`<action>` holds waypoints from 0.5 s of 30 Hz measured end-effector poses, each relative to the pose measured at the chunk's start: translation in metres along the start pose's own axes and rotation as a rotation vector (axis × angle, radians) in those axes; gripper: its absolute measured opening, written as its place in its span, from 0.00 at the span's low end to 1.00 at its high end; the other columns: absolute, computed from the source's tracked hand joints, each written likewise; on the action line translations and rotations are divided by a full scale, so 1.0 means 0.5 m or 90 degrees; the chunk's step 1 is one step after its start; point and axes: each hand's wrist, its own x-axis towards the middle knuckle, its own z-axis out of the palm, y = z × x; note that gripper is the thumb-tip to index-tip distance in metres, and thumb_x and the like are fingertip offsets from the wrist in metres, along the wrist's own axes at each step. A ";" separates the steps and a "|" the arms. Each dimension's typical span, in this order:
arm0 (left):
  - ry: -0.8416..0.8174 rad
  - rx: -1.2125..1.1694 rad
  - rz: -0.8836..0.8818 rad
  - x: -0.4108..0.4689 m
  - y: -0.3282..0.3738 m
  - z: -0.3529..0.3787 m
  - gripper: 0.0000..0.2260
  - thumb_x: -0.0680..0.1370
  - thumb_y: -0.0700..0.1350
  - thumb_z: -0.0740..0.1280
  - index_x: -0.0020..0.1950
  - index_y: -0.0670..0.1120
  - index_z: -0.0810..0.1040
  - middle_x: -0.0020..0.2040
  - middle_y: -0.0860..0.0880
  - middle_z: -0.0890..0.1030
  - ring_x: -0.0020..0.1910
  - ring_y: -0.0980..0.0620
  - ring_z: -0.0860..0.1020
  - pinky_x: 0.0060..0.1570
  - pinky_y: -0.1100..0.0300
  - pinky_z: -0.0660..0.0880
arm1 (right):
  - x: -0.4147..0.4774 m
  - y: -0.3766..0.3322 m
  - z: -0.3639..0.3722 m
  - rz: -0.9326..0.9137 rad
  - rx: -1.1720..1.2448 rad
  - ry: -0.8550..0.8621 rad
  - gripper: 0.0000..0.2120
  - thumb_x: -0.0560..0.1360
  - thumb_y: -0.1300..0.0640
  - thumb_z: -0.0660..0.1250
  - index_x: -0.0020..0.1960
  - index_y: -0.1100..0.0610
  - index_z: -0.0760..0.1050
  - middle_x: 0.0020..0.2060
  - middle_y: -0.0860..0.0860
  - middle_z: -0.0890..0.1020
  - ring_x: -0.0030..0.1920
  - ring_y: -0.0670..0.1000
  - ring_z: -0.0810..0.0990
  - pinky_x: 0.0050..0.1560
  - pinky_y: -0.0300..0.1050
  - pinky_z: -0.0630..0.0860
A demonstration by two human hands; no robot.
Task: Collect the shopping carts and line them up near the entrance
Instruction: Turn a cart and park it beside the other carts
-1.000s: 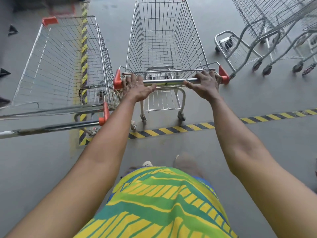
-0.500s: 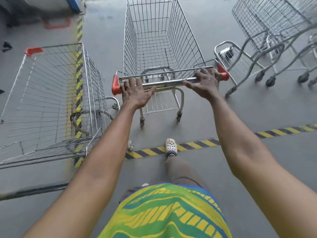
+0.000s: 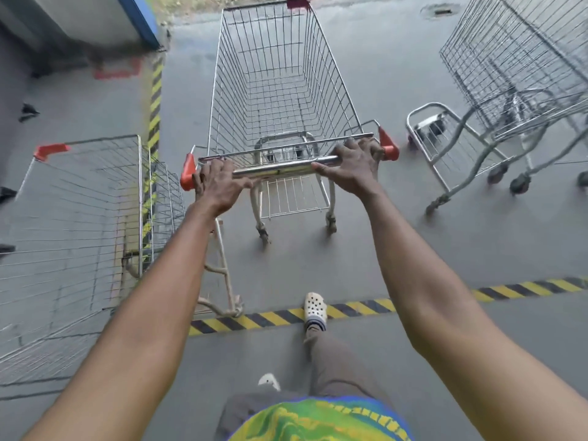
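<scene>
Silver wire shopping cart (image 3: pixel 276 90) is being clasped in left grip (image 3: pixel 219 186) and right grip (image 3: pixel 353 167); flanking carts (image 3: pixel 95 198) are seemingly being left unaligned.

Floor (image 3: pixel 413 233): grey concrete.
Markings: yellow-and-black hazard stripe (image 3: pixel 525 286) crosswise; second stripe (image 3: pixel 155 100) lengthwise at left, red outline (image 3: pixel 117 71) beside it.
Standing: centre shopping cart (image 3: pixel 276 90); left shopping cart (image 3: pixel 79 218) just beside; cluster of carts (image 3: pixel 509 58) right, apart.
Drain grate (image 3: pixel 440 10) far end.
White clog (image 3: pixel 315 308) on crosswise stripe.

Shop forecourt; wire carts (image 3: pixel 280 90); hazard-striped concrete (image 3: pixel 525 286)
</scene>
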 end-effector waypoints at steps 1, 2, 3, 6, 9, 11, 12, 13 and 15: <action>0.002 -0.003 0.003 -0.005 -0.004 0.004 0.21 0.80 0.58 0.65 0.65 0.46 0.71 0.64 0.45 0.68 0.67 0.44 0.63 0.66 0.49 0.56 | -0.007 0.004 0.000 -0.004 -0.003 -0.004 0.33 0.71 0.21 0.60 0.60 0.46 0.79 0.63 0.50 0.75 0.68 0.55 0.66 0.64 0.53 0.57; 0.006 -0.004 0.011 -0.015 -0.009 0.011 0.20 0.79 0.59 0.66 0.62 0.46 0.72 0.61 0.46 0.68 0.65 0.45 0.64 0.65 0.49 0.57 | -0.018 0.010 0.001 -0.007 -0.007 -0.003 0.33 0.71 0.21 0.59 0.59 0.46 0.79 0.62 0.49 0.75 0.68 0.55 0.67 0.60 0.50 0.55; 0.011 0.002 0.021 -0.027 -0.014 0.021 0.19 0.78 0.59 0.66 0.61 0.47 0.72 0.59 0.47 0.67 0.63 0.45 0.64 0.65 0.48 0.57 | -0.032 0.016 0.002 -0.008 -0.015 0.001 0.32 0.70 0.20 0.59 0.57 0.45 0.79 0.60 0.48 0.76 0.67 0.54 0.67 0.56 0.48 0.53; 0.007 0.009 0.036 -0.083 -0.017 0.044 0.18 0.75 0.59 0.65 0.57 0.49 0.70 0.56 0.48 0.66 0.60 0.47 0.63 0.65 0.47 0.59 | -0.087 0.031 0.005 -0.006 -0.025 0.012 0.33 0.70 0.19 0.58 0.54 0.45 0.79 0.57 0.46 0.76 0.66 0.53 0.68 0.51 0.47 0.50; 0.000 -0.004 0.044 -0.148 -0.017 0.060 0.19 0.70 0.58 0.63 0.56 0.50 0.68 0.55 0.49 0.65 0.56 0.50 0.60 0.66 0.47 0.60 | -0.153 0.044 0.011 -0.012 -0.024 0.026 0.33 0.70 0.19 0.58 0.55 0.46 0.79 0.56 0.46 0.76 0.64 0.53 0.69 0.53 0.47 0.51; -0.008 0.001 0.054 -0.189 -0.022 0.070 0.20 0.72 0.56 0.65 0.60 0.49 0.70 0.56 0.49 0.64 0.57 0.50 0.60 0.61 0.51 0.57 | -0.198 0.047 0.016 0.000 -0.013 0.032 0.36 0.67 0.18 0.54 0.54 0.46 0.78 0.56 0.46 0.76 0.64 0.53 0.69 0.58 0.51 0.56; -0.012 0.002 0.057 -0.209 -0.026 0.074 0.21 0.72 0.56 0.65 0.62 0.48 0.70 0.56 0.49 0.64 0.58 0.49 0.61 0.59 0.51 0.56 | -0.221 0.047 0.018 0.006 -0.010 0.034 0.38 0.66 0.17 0.52 0.54 0.46 0.78 0.57 0.46 0.76 0.64 0.53 0.69 0.61 0.53 0.58; -0.016 -0.003 0.057 -0.226 -0.033 0.080 0.23 0.71 0.56 0.65 0.63 0.48 0.70 0.57 0.49 0.65 0.60 0.48 0.62 0.59 0.50 0.57 | -0.243 0.045 0.021 0.012 -0.008 0.034 0.39 0.65 0.16 0.51 0.54 0.45 0.78 0.57 0.46 0.77 0.64 0.53 0.68 0.63 0.54 0.58; -0.023 -0.019 0.061 -0.266 -0.044 0.084 0.23 0.71 0.55 0.65 0.64 0.48 0.70 0.58 0.49 0.66 0.61 0.47 0.62 0.63 0.47 0.59 | -0.289 0.037 0.024 0.026 -0.004 0.032 0.38 0.64 0.16 0.50 0.52 0.45 0.77 0.58 0.47 0.77 0.64 0.54 0.69 0.64 0.56 0.59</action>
